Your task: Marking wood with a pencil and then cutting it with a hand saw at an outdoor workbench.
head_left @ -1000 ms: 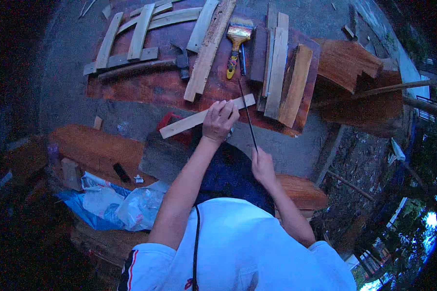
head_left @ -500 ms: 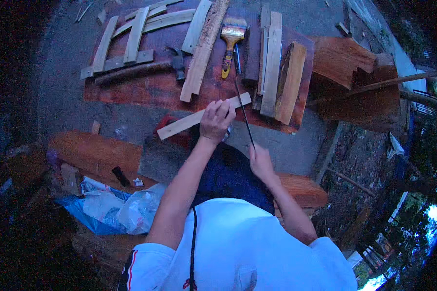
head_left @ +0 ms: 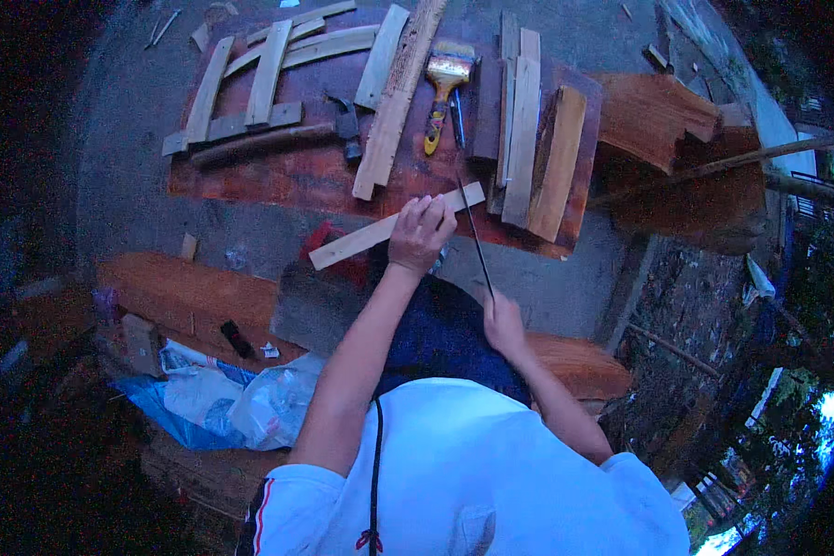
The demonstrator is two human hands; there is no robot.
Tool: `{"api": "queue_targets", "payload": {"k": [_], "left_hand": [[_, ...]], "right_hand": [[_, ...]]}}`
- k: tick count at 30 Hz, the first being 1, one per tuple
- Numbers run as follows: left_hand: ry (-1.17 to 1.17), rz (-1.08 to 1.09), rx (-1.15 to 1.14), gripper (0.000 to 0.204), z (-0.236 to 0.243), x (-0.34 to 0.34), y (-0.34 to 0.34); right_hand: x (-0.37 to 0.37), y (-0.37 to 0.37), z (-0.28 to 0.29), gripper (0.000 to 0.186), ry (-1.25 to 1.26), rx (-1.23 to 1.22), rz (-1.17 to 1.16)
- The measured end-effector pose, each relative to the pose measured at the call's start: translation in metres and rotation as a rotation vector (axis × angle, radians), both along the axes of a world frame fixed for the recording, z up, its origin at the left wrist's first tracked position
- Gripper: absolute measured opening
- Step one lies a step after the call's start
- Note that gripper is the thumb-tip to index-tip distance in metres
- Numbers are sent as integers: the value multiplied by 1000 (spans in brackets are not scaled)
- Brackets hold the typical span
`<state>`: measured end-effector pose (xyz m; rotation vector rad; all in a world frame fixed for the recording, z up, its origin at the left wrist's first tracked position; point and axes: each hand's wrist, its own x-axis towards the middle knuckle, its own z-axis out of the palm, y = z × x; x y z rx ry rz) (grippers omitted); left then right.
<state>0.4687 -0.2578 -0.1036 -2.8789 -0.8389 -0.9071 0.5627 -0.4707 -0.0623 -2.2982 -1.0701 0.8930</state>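
Pale wood: we had a narrow strip (head_left: 354, 242) slanted across in front of the body, by the near edge of the reddish-brown tabletop (head_left: 259, 181). The left hand (head_left: 422, 233) was clamped over its middle; the right hand (head_left: 503, 324), apart from it and lower, was closed round the near end of a thin dark tool (head_left: 477, 243), which crossed the strip near its right end. Whether the strip rested on anything we could not tell.

Risks, in our judgement: with one hand alone pinning it, the strip could pivot under a sideways push. Should the tool wander left, it might reach the fingertips, which lay just beside it. So slender a shaft could also flex if forced.

Surroundings: the tool's tip pointed toward a paintbrush (head_left: 442, 97) and a blue-black slim object (head_left: 457, 119), so a long forward push might knock them. Upright-lying slats (head_left: 522, 139) limited room to the right; a rough plank (head_left: 394, 111) and a hammer (head_left: 347, 126) lay beyond the left hand.
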Motion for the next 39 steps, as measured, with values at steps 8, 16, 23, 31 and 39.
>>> {"api": "queue_targets", "payload": {"k": [8, 16, 23, 31, 39], "left_hand": [[15, -9, 12, 25, 0, -3, -2], [37, 44, -4, 27, 8, 4, 4], [18, 3, -20, 26, 4, -2, 4], [10, 15, -11, 26, 5, 2, 5], [-14, 3, -16, 23, 3, -3, 4]], "right_hand": [[7, 19, 10, 24, 68, -11, 9], [8, -4, 10, 25, 104, -85, 27], [19, 32, 21, 24, 113, -45, 67], [12, -9, 5, 26, 38, -113, 84], [5, -3, 7, 29, 50, -44, 61]]}}
